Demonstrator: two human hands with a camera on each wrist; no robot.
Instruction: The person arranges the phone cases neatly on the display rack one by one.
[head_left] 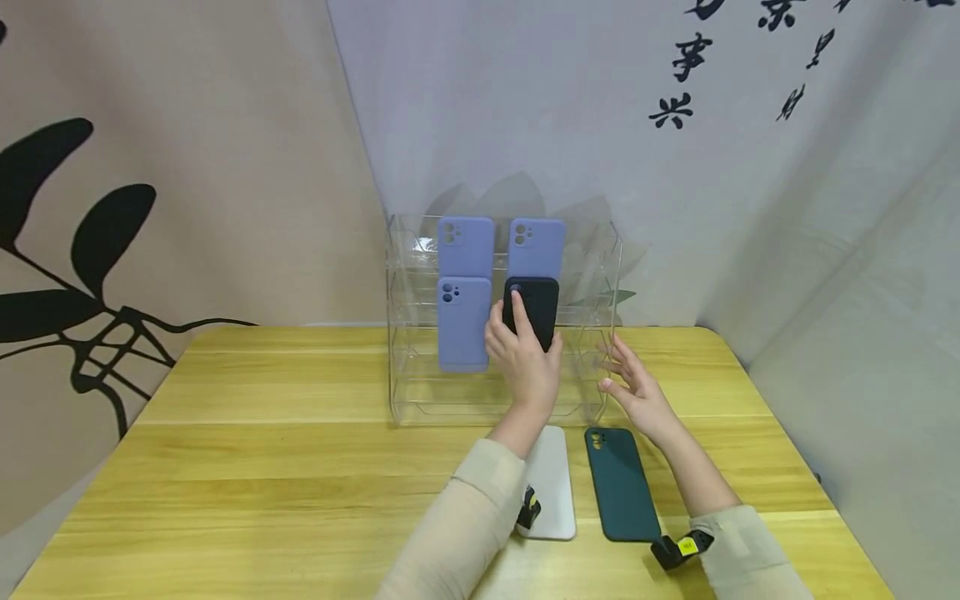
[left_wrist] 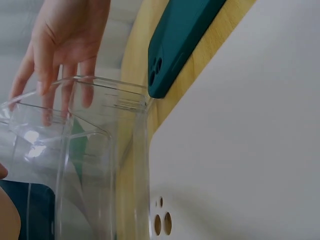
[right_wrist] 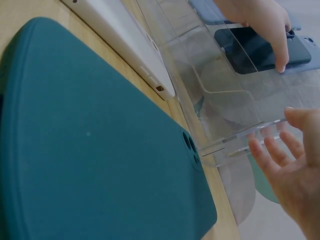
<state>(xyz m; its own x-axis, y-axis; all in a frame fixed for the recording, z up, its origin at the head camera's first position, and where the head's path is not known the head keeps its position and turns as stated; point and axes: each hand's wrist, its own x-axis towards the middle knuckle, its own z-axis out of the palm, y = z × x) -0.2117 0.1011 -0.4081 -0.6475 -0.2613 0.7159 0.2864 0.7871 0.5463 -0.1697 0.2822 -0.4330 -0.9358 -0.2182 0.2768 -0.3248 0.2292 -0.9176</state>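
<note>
A dark phone case (head_left: 537, 307) stands in the middle of a clear tiered display rack (head_left: 420, 392), looking navy in the wrist views. My left hand (head_left: 525, 367) holds this case by its lower part, index finger laid along its back and thumb at its right edge. At the rack's right side is my right hand (head_left: 637, 396), its fingers spread loosely and overlapping the clear side wall (right_wrist: 235, 145). Three lavender phone cases stand in the rack: one (head_left: 465, 325) left of the dark case, two more (head_left: 467, 246) on the tier above.
On the wooden table (head_left: 262, 467) before the rack lie a white phone case (head_left: 553, 483), partly behind the left sleeve, and a dark green phone case (head_left: 621, 483) near the right forearm. A printed curtain (head_left: 262, 167) hangs close behind the rack.
</note>
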